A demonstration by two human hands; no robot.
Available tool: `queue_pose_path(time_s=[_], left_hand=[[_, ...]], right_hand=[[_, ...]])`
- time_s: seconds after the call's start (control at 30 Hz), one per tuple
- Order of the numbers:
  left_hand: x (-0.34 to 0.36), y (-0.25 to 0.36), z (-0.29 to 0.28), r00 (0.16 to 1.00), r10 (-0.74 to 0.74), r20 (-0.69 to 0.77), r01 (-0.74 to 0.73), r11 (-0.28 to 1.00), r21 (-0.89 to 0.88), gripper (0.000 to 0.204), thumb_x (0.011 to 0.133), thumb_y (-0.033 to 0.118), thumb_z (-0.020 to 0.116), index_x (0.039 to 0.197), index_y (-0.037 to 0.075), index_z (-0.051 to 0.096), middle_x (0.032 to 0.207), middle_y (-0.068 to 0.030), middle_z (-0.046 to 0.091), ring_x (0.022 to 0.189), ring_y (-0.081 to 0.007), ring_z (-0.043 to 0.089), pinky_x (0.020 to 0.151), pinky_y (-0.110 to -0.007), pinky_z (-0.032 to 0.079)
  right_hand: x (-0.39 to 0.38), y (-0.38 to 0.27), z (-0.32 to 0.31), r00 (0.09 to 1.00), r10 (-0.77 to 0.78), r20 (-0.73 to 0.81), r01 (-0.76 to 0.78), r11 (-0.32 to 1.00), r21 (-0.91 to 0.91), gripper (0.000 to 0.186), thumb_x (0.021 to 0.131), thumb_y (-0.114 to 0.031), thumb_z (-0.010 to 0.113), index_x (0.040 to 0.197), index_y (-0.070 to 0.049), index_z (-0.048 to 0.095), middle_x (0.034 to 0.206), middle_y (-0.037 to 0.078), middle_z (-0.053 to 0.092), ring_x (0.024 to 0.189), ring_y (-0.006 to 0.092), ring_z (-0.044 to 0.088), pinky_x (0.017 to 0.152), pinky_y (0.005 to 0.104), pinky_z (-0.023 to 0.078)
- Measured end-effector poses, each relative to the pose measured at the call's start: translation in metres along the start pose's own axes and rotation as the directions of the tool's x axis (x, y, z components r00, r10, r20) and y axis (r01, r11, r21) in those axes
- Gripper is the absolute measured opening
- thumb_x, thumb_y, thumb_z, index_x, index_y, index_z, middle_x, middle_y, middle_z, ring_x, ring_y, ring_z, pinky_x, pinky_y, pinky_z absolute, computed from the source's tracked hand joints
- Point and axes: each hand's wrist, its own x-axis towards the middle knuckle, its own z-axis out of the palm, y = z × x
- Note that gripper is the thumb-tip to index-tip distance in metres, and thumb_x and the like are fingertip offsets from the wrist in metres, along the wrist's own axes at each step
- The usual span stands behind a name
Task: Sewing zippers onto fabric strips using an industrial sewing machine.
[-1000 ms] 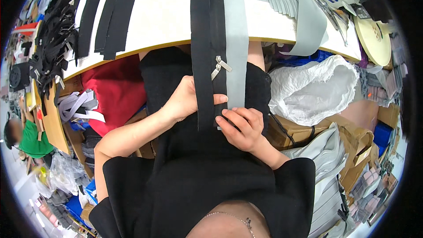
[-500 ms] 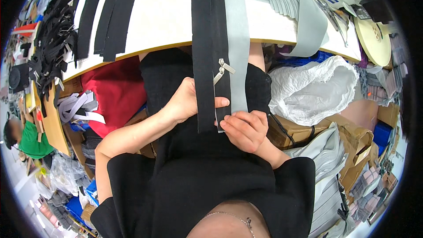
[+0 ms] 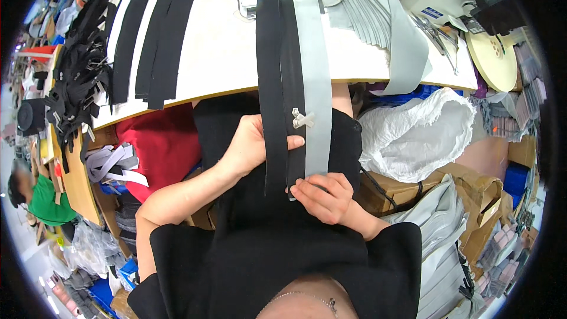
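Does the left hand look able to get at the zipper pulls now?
Probably yes: the zipper pulls lie uncovered on the black zipper strip, just beyond the left hand, so the way looks free, though that hand holds the strip.

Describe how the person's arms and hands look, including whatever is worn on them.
The left hand and right hand are both ungloved, with nothing visible around the wrists. Both forearms are bare. Above them are plain black sleeves, short, loose and wide at the openings.
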Motion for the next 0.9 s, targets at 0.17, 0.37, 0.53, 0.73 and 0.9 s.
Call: queue_pose_path(time_s=[0.17,0.37,0.53,0.73,0.9], left_hand=[[0.005,0.013,0.000,0.990,-0.079,-0.119,0.063,0.990,-0.129,0.023,0.096,0.024,0.079,0.098,0.001,0.075,0.087,-0.0038,0.074,0.071,-0.0082,0.068,0.060,-0.025,0.058],[0.017,0.012,-0.003,0.980,-0.058,-0.189,0.035,0.992,-0.125,0.022,0.098,0.024,0.077,0.092,0.003,0.076,0.078,0.0000,0.071,0.068,-0.0072,0.066,0.062,-0.024,0.058],[0.019,0.011,-0.017,0.990,-0.068,-0.120,0.058,0.995,-0.087,0.020,0.096,0.020,0.079,0.092,0.001,0.077,0.081,-0.0026,0.074,0.068,-0.0077,0.067,0.061,-0.024,0.057],[0.026,0.064,-0.032,0.953,0.279,-0.117,-0.213,0.895,0.393,0.015,0.092,0.004,0.077,0.105,-0.001,0.071,0.083,-0.0052,0.075,0.076,-0.0081,0.069,0.069,-0.025,0.055],[0.087,0.095,-0.049,0.697,0.713,-0.075,-0.471,0.534,0.702,0.018,0.089,-0.007,0.069,0.104,0.001,0.067,0.089,-0.0097,0.073,0.077,-0.0172,0.069,0.069,-0.032,0.054]], right_hand=[[0.000,0.000,-0.002,1.000,-0.004,0.010,0.004,1.000,0.015,0.020,0.077,-0.013,0.076,0.096,-0.008,0.080,0.105,0.002,0.075,0.092,0.0171,0.068,0.077,0.0294,0.050],[0.007,0.001,-0.006,1.000,-0.007,0.008,0.007,0.999,0.033,0.022,0.075,-0.010,0.079,0.097,-0.008,0.079,0.098,0.000,0.075,0.085,0.0154,0.069,0.071,0.0285,0.047],[0.007,0.002,-0.007,0.999,-0.007,0.049,0.005,0.999,0.044,0.022,0.077,-0.011,0.078,0.098,-0.007,0.079,0.103,0.001,0.074,0.090,0.0163,0.069,0.074,0.0290,0.049],[0.006,0.004,-0.004,0.999,0.009,0.051,-0.011,0.998,0.054,0.020,0.079,-0.011,0.075,0.098,-0.007,0.078,0.102,0.001,0.072,0.092,0.0164,0.068,0.075,0.0286,0.050],[0.006,0.005,-0.002,0.996,0.001,0.089,-0.010,0.995,0.099,0.023,0.079,-0.012,0.075,0.101,-0.007,0.078,0.103,0.001,0.072,0.093,0.0164,0.068,0.076,0.0289,0.050]])
